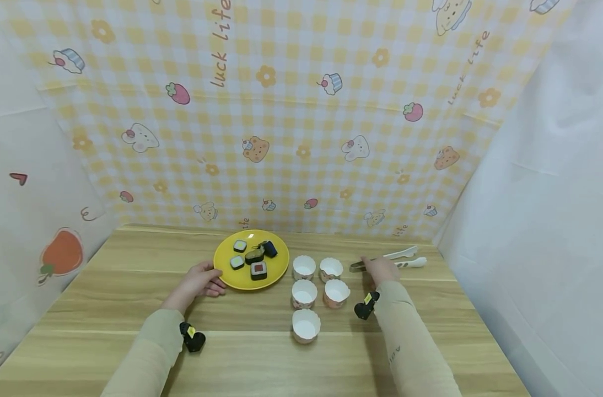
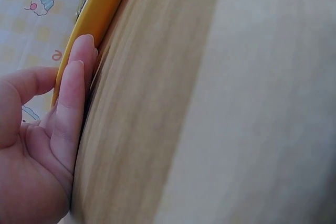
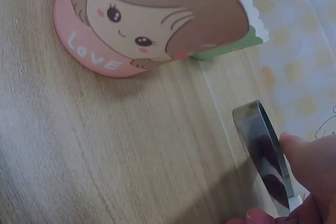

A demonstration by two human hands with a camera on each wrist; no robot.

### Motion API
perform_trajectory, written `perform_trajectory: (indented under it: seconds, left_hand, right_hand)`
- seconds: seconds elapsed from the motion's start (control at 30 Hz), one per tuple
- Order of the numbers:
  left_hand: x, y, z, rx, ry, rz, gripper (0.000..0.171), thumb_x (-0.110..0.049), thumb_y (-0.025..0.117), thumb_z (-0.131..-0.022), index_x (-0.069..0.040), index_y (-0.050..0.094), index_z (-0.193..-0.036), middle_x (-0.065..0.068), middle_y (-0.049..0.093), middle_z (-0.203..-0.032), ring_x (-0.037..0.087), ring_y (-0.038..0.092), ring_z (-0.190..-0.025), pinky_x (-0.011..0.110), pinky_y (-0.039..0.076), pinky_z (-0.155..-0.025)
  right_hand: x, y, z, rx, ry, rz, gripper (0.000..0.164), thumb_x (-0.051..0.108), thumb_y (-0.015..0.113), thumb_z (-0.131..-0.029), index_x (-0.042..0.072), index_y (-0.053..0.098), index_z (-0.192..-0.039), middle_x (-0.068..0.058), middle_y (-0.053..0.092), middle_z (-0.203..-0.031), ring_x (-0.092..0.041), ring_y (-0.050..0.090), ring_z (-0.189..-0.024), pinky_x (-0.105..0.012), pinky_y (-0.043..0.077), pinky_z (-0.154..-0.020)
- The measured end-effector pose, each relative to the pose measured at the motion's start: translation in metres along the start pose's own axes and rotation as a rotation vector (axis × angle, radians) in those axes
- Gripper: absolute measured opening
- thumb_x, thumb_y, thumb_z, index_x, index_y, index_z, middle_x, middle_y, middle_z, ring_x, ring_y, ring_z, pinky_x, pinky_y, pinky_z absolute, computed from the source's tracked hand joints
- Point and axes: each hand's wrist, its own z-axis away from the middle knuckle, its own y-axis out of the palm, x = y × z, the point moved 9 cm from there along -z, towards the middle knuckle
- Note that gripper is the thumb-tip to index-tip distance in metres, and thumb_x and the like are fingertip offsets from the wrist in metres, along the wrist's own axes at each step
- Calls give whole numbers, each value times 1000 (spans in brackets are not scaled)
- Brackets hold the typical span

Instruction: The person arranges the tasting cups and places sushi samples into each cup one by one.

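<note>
Sleeves [image 1: 415, 344] stretch out: left hand [image 1: 201, 282] pinches the yellow plate [image 1: 276, 271], likely to steady it; right hand [image 1: 382, 270] seems to grip tongs [image 3: 260, 148].

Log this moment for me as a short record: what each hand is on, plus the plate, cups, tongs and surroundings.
left hand: pinches the near-left rim of the yellow plate
right hand: holds the tongs at their metal bend
plate contents: sushi pieces, one with a red centre
cups: five; three in the left column, two in the right
cup position: between plate and tongs
tongs: white ends spread apart
surface: wood-grain table
backdrop: yellow-and-white checked cloth
</note>
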Motion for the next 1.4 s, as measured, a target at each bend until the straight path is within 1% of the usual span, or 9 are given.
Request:
perform_trajectory:
  seconds: [0.17,0.4,0.53,0.77,0.83,1.03,1.17,1.27,1.4]
  left_hand:
    - [0,0,-2,-2,3,5,51,-9,45,-99,16,23,-139,10,66,-74,20,67,-63,30,56,-56]
    - [0,1,-2,-11,-8,2,48,-8,44,-99,14,25,-138,11,66,-75,19,67,-63,29,56,-56]
    - [2,0,-3,-15,-11,4,49,-8,44,-99,14,25,-138,12,66,-76,20,67,-64,29,56,-56]
    - [-1,0,0,43,36,36,54,-10,48,-97,19,23,-135,12,66,-75,20,68,-65,29,56,-57]
    - [-2,1,0,56,48,41,55,-11,47,-97,20,22,-134,12,66,-75,20,68,-64,29,56,-57]
    - [3,-2,-3,4,3,21,51,-10,47,-98,15,26,-137,12,67,-76,20,68,-65,29,56,-58]
    - [0,0,-1,35,31,30,48,-10,47,-97,17,27,-132,13,66,-75,21,68,-65,29,56,-57]
    - [-2,2,1,55,50,37,49,-11,48,-97,19,27,-130,12,67,-75,20,68,-65,29,56,-57]
    - [2,-1,-2,16,14,16,47,-10,46,-98,15,29,-133,10,67,-75,19,68,-65,29,56,-58]
  right_hand:
    - [-2,1,-2,4,35,-8,65,50,42,-98,-10,64,-108,-12,63,-58,-17,58,-43,-27,44,-43]
    - [-8,1,-1,-18,114,-171,61,46,51,-94,-13,60,-109,-17,62,-68,-20,61,-48,-26,45,-41]
    - [-9,2,-1,-37,111,-217,59,43,52,-94,-14,61,-106,-17,63,-70,-21,61,-48,-26,45,-41]
    - [-13,5,-5,-65,115,-254,54,39,50,-95,-13,61,-107,-26,62,-94,-20,64,-53,-27,49,-44]
    - [-14,5,-6,-68,105,-249,52,37,50,-95,-12,62,-104,-28,62,-97,-21,63,-52,-27,49,-44]
    - [-17,5,-4,-80,99,-262,46,35,48,-94,-8,63,-97,-24,61,-90,-20,61,-51,-28,48,-43]
    - [-18,3,1,-88,117,-299,41,31,47,-93,-6,64,-94,-19,61,-81,-20,60,-50,-28,47,-43]
    - [-21,3,3,-105,139,-334,35,26,47,-90,-5,63,-89,-17,61,-73,-21,59,-48,-28,46,-41]
    - [-26,5,4,-125,182,-390,27,19,49,-83,-4,63,-83,-16,60,-69,-20,58,-46,-28,46,-40]
